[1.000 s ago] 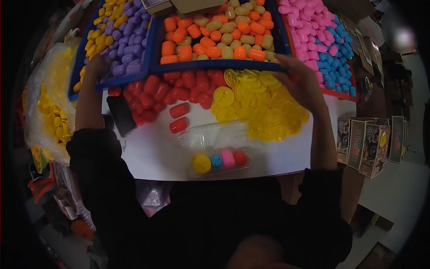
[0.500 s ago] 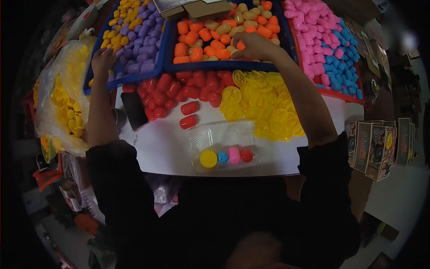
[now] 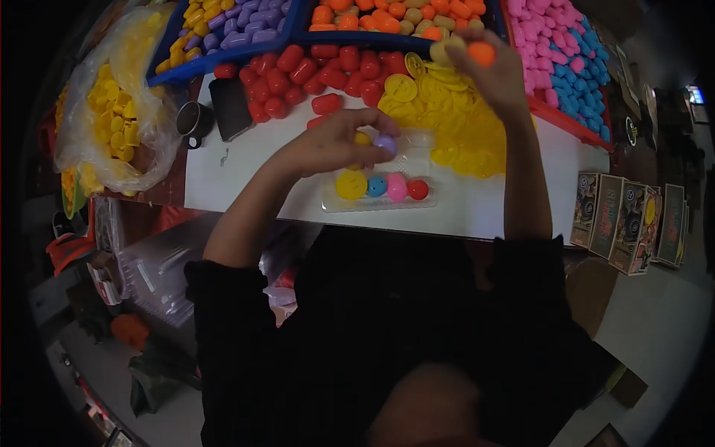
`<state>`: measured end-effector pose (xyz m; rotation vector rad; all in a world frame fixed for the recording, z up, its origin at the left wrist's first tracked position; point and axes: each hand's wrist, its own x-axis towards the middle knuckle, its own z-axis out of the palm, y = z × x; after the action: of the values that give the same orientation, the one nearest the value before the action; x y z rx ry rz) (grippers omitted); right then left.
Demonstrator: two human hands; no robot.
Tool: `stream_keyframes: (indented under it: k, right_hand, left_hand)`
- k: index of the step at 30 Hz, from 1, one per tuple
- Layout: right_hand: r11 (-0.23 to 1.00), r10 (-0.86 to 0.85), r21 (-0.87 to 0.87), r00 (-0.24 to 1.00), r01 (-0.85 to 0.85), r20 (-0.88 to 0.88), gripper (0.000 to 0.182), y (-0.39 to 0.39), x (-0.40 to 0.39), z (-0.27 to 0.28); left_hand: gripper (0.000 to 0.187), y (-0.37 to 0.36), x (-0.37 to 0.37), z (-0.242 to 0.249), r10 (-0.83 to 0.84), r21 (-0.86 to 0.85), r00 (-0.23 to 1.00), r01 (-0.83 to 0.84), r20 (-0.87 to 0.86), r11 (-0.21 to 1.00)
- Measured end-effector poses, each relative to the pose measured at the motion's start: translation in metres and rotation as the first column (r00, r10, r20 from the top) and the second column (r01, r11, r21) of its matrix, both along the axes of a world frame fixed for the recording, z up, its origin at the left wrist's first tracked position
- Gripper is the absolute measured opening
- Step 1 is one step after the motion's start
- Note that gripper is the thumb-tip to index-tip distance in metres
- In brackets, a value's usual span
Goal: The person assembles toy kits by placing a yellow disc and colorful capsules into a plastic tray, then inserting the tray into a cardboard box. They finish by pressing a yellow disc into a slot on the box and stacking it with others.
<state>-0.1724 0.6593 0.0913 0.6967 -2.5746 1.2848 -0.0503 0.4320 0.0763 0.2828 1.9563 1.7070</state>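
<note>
Left hand [image 3: 335,141] pinches purple capsule [image 3: 385,143] over clear tray [image 3: 380,200]. Right hand [image 3: 488,74] grip pinches orange capsule [image 3: 481,53] above yellow coins [image 3: 447,119].

white table [image 3: 253,175], pale floor [image 3: 655,313], dim surroundings

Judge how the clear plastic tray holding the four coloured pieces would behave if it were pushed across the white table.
The clear plastic tray looks thin and see-through, so it is probably light and flexes easily. On the smooth white table it would likely slide rather than tip. The pieces sit in its pockets, so they probably stay put.
</note>
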Motion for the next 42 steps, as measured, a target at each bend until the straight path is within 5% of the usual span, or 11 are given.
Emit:
stream_keyframes:
  k: [5,7,11,14,18,24,27,29,34,36,42]
  right_hand:
    - [0.902,0.208,0.369,0.975,-0.223,0.080,0.030,0.004,0.124,-0.034]
    - [0.880,0.233,0.386,0.959,-0.278,0.159,0.033,0.003,0.128,-0.047]
    - [0.843,0.331,0.213,0.788,-0.495,0.520,0.034,0.008,0.119,-0.034]
    - [0.781,0.600,-0.068,0.714,-0.621,0.360,0.034,0.023,0.112,-0.049]
    - [0.879,0.436,-0.135,0.654,-0.458,0.618,0.035,0.039,0.120,-0.050]
    - [0.987,0.077,0.057,0.745,-0.153,0.663,0.041,0.035,0.140,-0.062]
    - [0.979,0.203,-0.134,0.767,-0.153,0.609,0.055,0.034,0.162,-0.072]
    - [0.907,0.105,0.362,0.949,-0.214,0.297,0.070,0.021,0.182,-0.078]
    - [0.830,0.332,0.392,0.916,-0.397,0.225,0.068,0.004,0.167,-0.054]
    - [0.672,0.365,0.398,0.747,-0.625,0.556,0.057,0.013,0.111,-0.007]
    - [0.995,0.067,-0.069,0.991,-0.076,-0.116,0.072,-0.066,-0.113,0.020]
  left_hand:
    - [0.032,0.021,-0.002,-0.003,-0.302,-0.390,0.932,0.207,-0.200,0.897]
    - [0.031,0.029,-0.004,-0.001,-0.569,-0.713,0.817,0.346,-0.090,0.610]
    - [0.029,0.032,-0.001,0.013,-0.536,-0.758,0.839,0.293,-0.088,0.583]
    - [0.028,0.020,-0.007,0.005,0.316,0.093,0.946,-0.321,0.070,0.942]
    - [0.030,0.008,0.007,0.000,0.278,0.391,0.889,-0.417,0.365,0.820]
    - [0.023,0.030,0.018,-0.013,-0.111,-0.433,0.807,-0.190,-0.580,0.881]
    - [0.020,0.030,0.015,-0.039,-0.208,-0.476,0.701,-0.210,-0.683,0.854]
    - [0.017,0.025,0.014,-0.041,-0.174,-0.459,0.727,-0.213,-0.664,0.862]
    - [0.014,-0.004,0.009,-0.017,-0.249,-0.551,0.806,-0.112,-0.537,0.827]
    - [0.013,-0.013,0.014,0.002,-0.102,-0.459,0.836,-0.189,-0.538,0.868]
    - [0.008,-0.023,0.005,0.020,0.099,-0.195,0.718,-0.315,-0.688,0.929]
